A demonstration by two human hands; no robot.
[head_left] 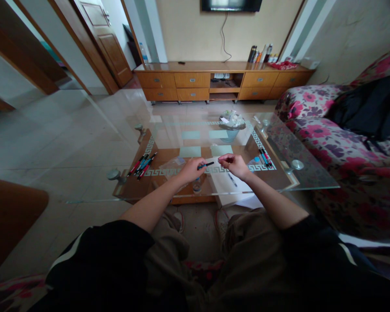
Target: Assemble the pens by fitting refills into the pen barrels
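Note:
Over the glass table (94, 182), my left hand (193, 170) is closed round a pen (208, 165), blue towards the palm and black at the end that points right. Just right of that end, my right hand (236, 164) has thumb and fingertips pinched together; whatever is between them is too small to make out. Below my right hand lies another dark pen (232, 180), near a white paper or box (219, 184). A bunch of red, blue and black pens (143, 165) rests on the left of the table, and a smaller bunch (265, 158) on the right.
Clear plastic wrapping (170, 166) lies near my left hand. At the far side stands a basket (230, 133) heaped with pale wrappers. A wooden TV cabinet (191, 80) runs along the wall. A flowered sofa (315, 130) with a black bag (372, 108) is at right.

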